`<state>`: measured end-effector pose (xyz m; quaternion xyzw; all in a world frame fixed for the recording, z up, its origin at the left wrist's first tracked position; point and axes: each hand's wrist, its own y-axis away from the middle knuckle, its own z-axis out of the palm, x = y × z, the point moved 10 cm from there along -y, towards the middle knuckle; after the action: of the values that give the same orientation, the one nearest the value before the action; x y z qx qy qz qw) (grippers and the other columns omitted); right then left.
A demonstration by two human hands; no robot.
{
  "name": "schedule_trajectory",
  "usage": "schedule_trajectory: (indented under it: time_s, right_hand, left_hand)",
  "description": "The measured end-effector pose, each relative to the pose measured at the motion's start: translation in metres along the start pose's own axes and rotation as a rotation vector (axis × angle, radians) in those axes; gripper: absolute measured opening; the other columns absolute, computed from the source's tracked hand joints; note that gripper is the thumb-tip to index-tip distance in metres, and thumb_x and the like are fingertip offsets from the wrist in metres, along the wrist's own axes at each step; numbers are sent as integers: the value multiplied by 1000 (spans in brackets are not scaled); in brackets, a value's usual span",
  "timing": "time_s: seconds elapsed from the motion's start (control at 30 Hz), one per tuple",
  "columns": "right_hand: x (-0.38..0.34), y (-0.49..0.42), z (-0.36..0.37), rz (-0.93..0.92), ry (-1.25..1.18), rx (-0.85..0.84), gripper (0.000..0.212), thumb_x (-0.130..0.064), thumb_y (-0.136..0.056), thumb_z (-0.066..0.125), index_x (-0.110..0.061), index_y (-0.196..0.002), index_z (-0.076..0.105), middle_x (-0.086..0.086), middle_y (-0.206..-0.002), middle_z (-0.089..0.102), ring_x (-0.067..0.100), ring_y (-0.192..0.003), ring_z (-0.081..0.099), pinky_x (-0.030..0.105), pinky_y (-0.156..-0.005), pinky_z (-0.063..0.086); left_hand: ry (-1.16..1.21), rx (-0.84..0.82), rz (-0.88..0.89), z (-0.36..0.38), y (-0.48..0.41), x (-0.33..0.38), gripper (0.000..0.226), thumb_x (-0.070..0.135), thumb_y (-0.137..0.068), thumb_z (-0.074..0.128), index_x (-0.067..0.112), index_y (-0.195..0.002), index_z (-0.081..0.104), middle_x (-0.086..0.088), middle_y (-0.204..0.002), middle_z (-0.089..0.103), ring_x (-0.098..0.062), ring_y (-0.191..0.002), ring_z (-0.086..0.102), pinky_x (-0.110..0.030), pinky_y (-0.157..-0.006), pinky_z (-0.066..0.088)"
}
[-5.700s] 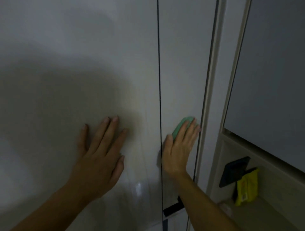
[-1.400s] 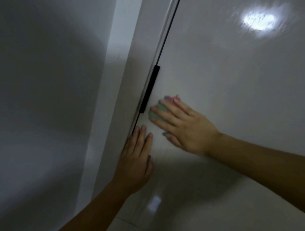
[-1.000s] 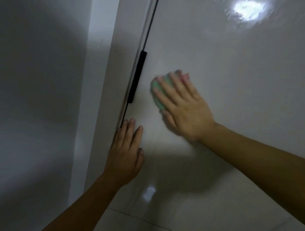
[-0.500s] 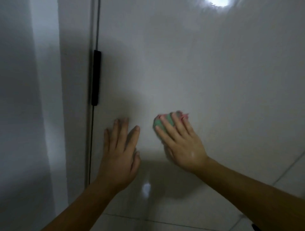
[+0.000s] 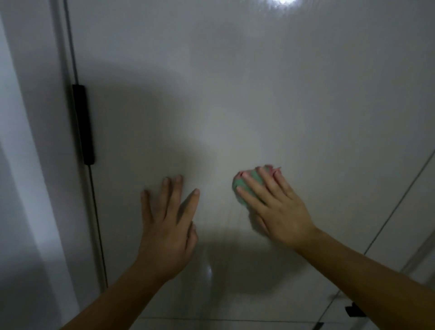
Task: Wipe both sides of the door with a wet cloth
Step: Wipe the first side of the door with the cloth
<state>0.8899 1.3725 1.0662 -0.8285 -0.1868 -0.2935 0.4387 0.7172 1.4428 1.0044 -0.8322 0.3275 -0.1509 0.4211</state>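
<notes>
Surroundings: narrow black bar [image 5: 83, 124] on the vertical seam, left of both hands.
Cloth: wadded green cloth with a pink edge [image 5: 248, 188], flat against the glossy white door panel [image 5: 235, 94], low and centre; long axis unclear.
Right hand [image 5: 277, 209]: straight fingers pressing the cloth.
Left hand [image 5: 167, 226]: flat on the door, apart from the cloth.
Room: broad panel above.

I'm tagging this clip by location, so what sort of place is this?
Probably indoors in a home, though little shows: a glossy white door with a black hinge on its left edge, and a lamp's glare reflected near its top.
</notes>
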Motion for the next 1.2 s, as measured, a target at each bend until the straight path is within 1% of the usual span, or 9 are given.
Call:
schedule_trajectory:
  time_s: [0.17, 0.33, 0.53, 0.67, 0.73, 0.83, 0.9, 1.1, 1.2]
  right_hand:
    - [52, 14, -10, 391, -54, 138, 65, -26, -100, 49, -12, -159, 24, 15, -167, 13, 44, -155, 1, 58, -126, -3]
    - [16, 66, 5, 182, -43, -6, 70, -25, -93, 51, -15, -157, 25, 18, -162, 24, 41, -152, 14, 58, -126, 9]
    - [99, 79, -12, 548, -130, 155, 63, -24, -103, 47, -10, -159, 23, 16, -167, 10, 43, -155, 0, 61, -125, 3]
    - [66, 117, 1, 368, -89, 45, 61, -25, -97, 56, -11, -153, 36, 22, -157, 28, 47, -147, 24, 67, -118, 20]
    - [80, 126, -3, 344, -73, 58, 61, -25, -98, 56, -11, -154, 37, 20, -158, 29, 45, -148, 26, 65, -120, 21]
    - [129, 135, -10, 541, -122, 143, 61, -25, -103, 49, -9, -157, 28, 20, -165, 19, 45, -153, 11, 61, -125, 8]
    - [138, 148, -8, 626, -172, 160, 61, -24, -103, 46, -7, -158, 25, 22, -165, 19, 49, -152, 10, 64, -124, 10]
    - [119, 192, 2, 524, -156, 45, 59, -26, -100, 50, -7, -152, 31, 24, -157, 25, 47, -148, 19, 67, -119, 19]
    - [158, 191, -7, 687, -177, 154, 60, -23, -103, 46, -4, -157, 28, 21, -163, 16, 46, -152, 10, 64, -124, 11]
  left_hand:
    - [14, -41, 109, 4, -10, 42, 68, 32, -89, 49, 12, -154, 42, -22, -170, 10, -42, -157, 9, -76, -115, 14]
    - [7, -62, 169, 9, -16, 72, 68, 34, -89, 48, 11, -153, 44, -19, -171, 9, -39, -158, 7, -74, -118, 9]
    - [-10, -56, 252, 13, -35, 120, 69, 32, -89, 48, 11, -154, 43, -21, -170, 12, -41, -157, 12, -74, -118, 10]
    - [-5, -54, 308, 22, -40, 157, 71, 32, -87, 49, 12, -155, 42, -19, -170, 13, -39, -158, 10, -69, -122, 6]
    - [-16, -49, 333, 28, -42, 171, 71, 31, -87, 50, 12, -155, 42, -18, -170, 13, -38, -158, 12, -68, -122, 6]
    - [-24, -43, 363, 37, -49, 192, 71, 32, -88, 50, 12, -155, 42, -18, -171, 12, -39, -158, 12, -68, -123, 7]
    - [-34, -28, 347, 43, -55, 203, 70, 35, -89, 49, 13, -155, 42, -18, -171, 12, -39, -158, 10, -68, -122, 6]
    - [-81, 21, 284, 52, -55, 215, 74, 41, -93, 49, 15, -160, 31, -21, -170, 10, -44, -157, 6, -72, -120, 1]
    - [-87, 19, 251, 54, -57, 221, 73, 43, -95, 47, 13, -160, 31, -25, -169, 8, -46, -156, 7, -72, -120, 1]
